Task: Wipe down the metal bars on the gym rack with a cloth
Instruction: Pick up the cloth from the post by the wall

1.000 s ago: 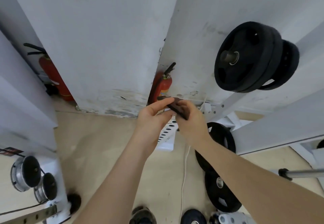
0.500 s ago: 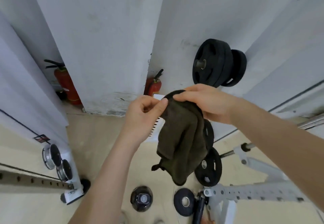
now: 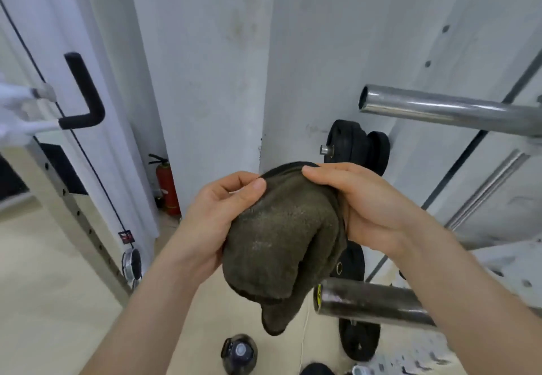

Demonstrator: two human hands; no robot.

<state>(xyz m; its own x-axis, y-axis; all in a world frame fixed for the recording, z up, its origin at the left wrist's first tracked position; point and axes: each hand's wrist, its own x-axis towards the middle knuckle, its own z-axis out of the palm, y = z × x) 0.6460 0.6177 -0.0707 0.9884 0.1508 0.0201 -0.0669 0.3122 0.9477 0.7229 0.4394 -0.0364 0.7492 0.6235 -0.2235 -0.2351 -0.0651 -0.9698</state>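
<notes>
A dark olive cloth (image 3: 281, 245) hangs bunched between both hands at the middle of the view. My left hand (image 3: 214, 216) pinches its upper left edge with thumb and forefinger. My right hand (image 3: 363, 207) grips its upper right side. A shiny metal bar (image 3: 445, 109) juts in from the right, above my right hand. A darker metal bar (image 3: 372, 301) with a yellow-marked end sits just below my right forearm, its tip close to the cloth's lower right.
A white rack upright (image 3: 76, 207) with holes and a black cable stands at left, beside a black-padded handle (image 3: 85, 93). Black weight plates (image 3: 355, 143) hang on a peg behind my hands. A red fire extinguisher (image 3: 167, 189) stands by the wall. More plates and a kettlebell (image 3: 239, 351) lie on the floor.
The view has tilted up and nearer the rack, bringing two metal bars into sight at right. The cloth, unfolded a second ago, now hangs bunched between both hands.
</notes>
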